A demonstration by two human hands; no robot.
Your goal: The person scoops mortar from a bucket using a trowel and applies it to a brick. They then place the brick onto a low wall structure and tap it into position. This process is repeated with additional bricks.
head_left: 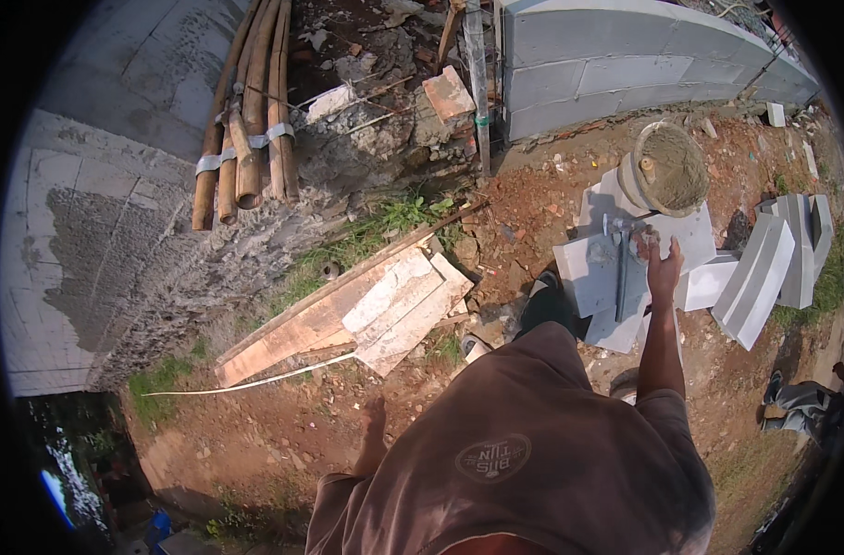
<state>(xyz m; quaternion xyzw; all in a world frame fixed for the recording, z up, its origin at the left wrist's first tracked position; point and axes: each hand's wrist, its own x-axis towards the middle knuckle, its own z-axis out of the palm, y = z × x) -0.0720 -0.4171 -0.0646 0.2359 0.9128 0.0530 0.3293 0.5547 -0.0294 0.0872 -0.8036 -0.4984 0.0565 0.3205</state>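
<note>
My right hand (664,268) is stretched out over pale blocks on the right, its fingers apart and nothing visible between them. Close to its fingertips lies a small reddish-brown lump (642,244), which I cannot make out clearly. Just left of that, a grey metal bar-shaped tool (623,282) rests on a light block (584,277). A round bucket (637,180) of wet grey mortar (674,171) stands on the blocks beyond my hand. My left hand (374,412) hangs low at my left side over the dirt; its fingers are too indistinct to read.
More pale blocks (760,277) lean at the right. A grey block wall (616,65) runs along the back. Wooden boards (302,342) lie left of centre, below tied bamboo poles (246,139). Another person's legs (801,402) show at the far right.
</note>
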